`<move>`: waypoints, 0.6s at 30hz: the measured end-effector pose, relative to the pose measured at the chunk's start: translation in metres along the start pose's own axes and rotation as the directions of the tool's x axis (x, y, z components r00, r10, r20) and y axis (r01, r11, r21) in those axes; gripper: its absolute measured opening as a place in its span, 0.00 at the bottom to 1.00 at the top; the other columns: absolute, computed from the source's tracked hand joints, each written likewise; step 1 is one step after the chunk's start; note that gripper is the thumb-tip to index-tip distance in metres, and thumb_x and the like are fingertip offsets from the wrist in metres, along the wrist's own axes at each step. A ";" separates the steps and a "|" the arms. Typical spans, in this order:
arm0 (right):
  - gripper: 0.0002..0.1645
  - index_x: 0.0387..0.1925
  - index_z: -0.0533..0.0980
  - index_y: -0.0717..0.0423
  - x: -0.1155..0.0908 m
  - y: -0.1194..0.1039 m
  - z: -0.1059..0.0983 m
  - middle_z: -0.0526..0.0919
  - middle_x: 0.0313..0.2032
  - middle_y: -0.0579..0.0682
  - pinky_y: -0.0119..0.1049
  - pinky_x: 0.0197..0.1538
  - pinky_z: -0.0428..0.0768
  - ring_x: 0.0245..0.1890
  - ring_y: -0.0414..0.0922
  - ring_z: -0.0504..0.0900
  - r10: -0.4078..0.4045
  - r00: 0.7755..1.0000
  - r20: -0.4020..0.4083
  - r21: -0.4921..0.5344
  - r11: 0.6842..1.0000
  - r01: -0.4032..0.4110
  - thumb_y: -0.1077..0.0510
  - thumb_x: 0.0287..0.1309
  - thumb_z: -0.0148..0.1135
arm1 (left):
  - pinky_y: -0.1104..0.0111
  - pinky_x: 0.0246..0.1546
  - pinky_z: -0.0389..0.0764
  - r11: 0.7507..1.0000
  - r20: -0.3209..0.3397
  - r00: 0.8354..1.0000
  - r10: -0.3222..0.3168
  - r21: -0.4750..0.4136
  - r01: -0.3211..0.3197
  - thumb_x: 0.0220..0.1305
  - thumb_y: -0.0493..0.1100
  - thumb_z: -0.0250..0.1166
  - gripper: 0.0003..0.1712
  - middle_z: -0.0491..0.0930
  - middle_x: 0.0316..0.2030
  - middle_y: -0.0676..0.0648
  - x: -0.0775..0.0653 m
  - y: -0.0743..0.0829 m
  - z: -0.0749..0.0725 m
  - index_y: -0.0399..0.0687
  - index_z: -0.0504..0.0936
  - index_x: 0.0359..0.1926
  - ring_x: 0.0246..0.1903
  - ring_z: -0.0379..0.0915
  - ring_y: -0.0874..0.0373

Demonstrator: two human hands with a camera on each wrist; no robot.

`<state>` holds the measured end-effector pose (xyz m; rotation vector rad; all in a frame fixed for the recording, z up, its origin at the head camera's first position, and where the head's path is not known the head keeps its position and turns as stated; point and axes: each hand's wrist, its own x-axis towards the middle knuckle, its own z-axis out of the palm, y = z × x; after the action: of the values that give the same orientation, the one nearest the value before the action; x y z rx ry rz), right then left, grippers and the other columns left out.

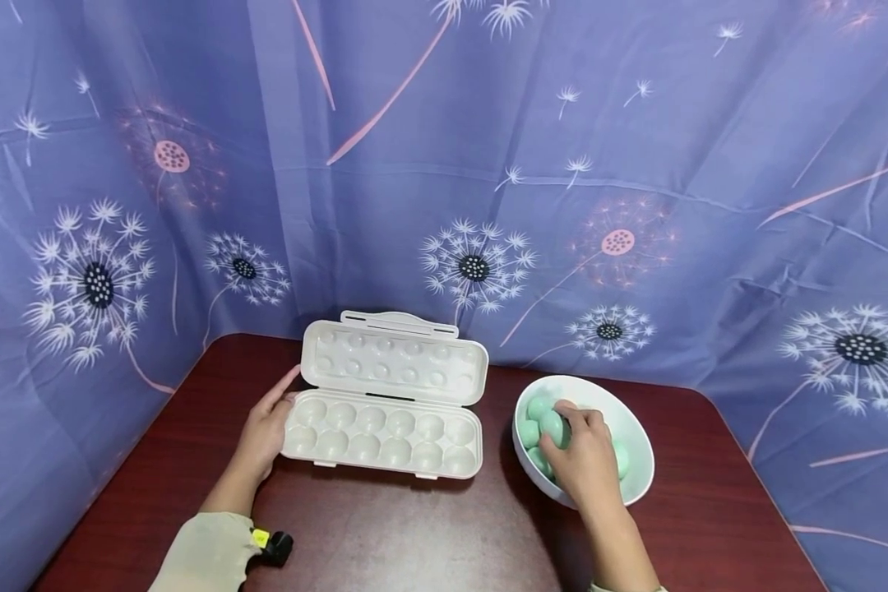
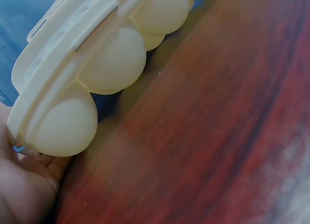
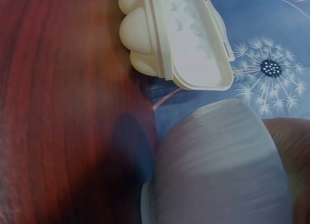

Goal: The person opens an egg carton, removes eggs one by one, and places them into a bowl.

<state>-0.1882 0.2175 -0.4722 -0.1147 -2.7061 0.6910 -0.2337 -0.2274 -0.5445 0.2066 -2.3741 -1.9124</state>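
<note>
A white egg box lies with its lid raised, two rows of bare hollows facing up. My left hand holds its left end. In the left wrist view, fingers reach beneath the end hollow, beside the rim. To the right stands a white bowl containing several pale green eggs. Inside the bowl, my right hand pinches one green egg between thumb and fingers. The right wrist view shows the bowl's outer wall, with that hand hidden.
Everything stands on a dark red wooden table. A blue curtain with dandelion prints hangs close behind and at both sides. A small black device with a yellow tag sits at the left sleeve.
</note>
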 end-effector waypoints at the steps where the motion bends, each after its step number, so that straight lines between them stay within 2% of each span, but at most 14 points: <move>1: 0.29 0.55 0.77 0.58 0.000 0.000 -0.001 0.74 0.50 0.62 0.52 0.52 0.72 0.51 0.58 0.73 0.005 1.000 0.010 -0.004 1.000 -0.005 0.55 0.49 0.67 | 0.81 0.46 0.72 1.000 0.000 1.000 0.001 -0.002 -0.001 0.76 0.45 0.43 0.27 0.75 0.60 0.43 0.000 0.000 0.000 0.77 0.60 0.71 0.49 0.71 0.70; 11: 0.29 0.56 0.75 0.56 -0.001 -0.002 -0.010 0.73 0.49 0.64 0.55 0.51 0.73 0.51 0.60 0.73 0.039 0.993 0.109 -0.061 0.998 -0.032 0.54 0.50 0.65 | 0.81 0.47 0.71 1.000 0.001 1.000 -0.003 0.007 0.003 0.76 0.45 0.43 0.27 0.74 0.61 0.43 0.001 -0.001 0.000 0.75 0.60 0.71 0.50 0.71 0.69; 18: 0.30 0.56 0.74 0.58 0.000 -0.001 -0.011 0.72 0.49 0.65 0.55 0.51 0.73 0.51 0.61 0.73 0.032 0.992 0.125 -0.077 0.997 -0.022 0.54 0.50 0.66 | 0.81 0.49 0.69 0.999 0.007 1.000 -0.030 0.024 0.030 0.76 0.46 0.43 0.28 0.74 0.62 0.45 0.003 -0.001 0.001 0.79 0.59 0.71 0.52 0.69 0.68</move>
<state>-0.1846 0.2218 -0.4623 -0.1307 -2.8573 0.6231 -0.2363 -0.2272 -0.5453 0.2387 -2.4134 -1.9008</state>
